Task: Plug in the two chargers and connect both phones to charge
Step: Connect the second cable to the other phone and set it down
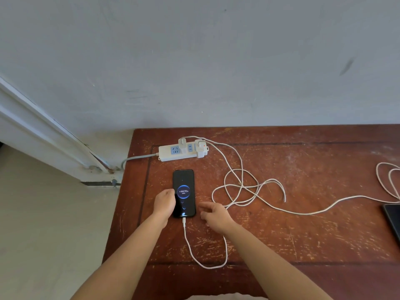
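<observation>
A black phone [184,192] lies flat on the brown table [303,234], its screen lit with a charging ring reading 44.92%. A white cable [188,241] is plugged into its near end. My left hand [164,202] rests on the phone's left edge. My right hand [214,214] hovers just right of it, fingers apart and holding nothing. Two white chargers [183,145] [200,148] stand plugged into a white power strip [173,153] at the back. A second dark phone [392,221] sits at the right edge, partly cut off, with a cable reaching it.
The two white cables [242,187] lie in tangled loops across the middle of the table, and more loops [387,180] sit at the far right. The strip's grey cord [138,158] drops off the table's left edge. A grey wall stands right behind the table.
</observation>
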Action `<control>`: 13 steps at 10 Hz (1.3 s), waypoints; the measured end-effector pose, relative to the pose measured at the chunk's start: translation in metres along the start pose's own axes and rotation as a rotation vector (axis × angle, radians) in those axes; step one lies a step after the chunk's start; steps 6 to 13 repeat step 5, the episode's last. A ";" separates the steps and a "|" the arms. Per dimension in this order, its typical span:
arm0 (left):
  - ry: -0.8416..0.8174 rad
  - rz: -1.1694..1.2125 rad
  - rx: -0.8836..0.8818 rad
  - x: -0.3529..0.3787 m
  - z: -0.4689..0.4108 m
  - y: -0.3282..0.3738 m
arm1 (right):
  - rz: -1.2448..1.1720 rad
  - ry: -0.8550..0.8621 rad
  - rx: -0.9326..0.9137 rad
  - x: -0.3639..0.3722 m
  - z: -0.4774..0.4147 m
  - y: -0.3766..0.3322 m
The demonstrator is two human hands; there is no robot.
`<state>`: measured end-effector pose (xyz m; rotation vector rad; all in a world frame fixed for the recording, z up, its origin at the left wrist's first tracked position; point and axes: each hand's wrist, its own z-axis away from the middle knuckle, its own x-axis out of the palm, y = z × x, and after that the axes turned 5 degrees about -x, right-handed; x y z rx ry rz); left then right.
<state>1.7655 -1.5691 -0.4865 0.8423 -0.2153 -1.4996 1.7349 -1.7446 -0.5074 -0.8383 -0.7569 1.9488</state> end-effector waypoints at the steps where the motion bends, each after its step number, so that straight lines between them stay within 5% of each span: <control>1: 0.052 -0.352 0.148 -0.001 0.008 0.003 | 0.114 0.073 -0.079 -0.023 0.014 -0.004; 3: 0.149 -0.834 0.511 0.031 0.048 -0.004 | -0.055 0.366 -0.244 -0.096 0.067 -0.044; 4: 0.078 -0.973 0.641 0.055 0.073 -0.018 | -0.254 0.458 -0.438 -0.132 0.113 -0.089; 5: -0.017 -1.074 0.725 0.079 0.092 -0.039 | -0.503 0.471 -0.852 -0.173 0.179 -0.138; 13: -0.017 -1.074 0.725 0.079 0.092 -0.039 | -0.503 0.471 -0.852 -0.173 0.179 -0.138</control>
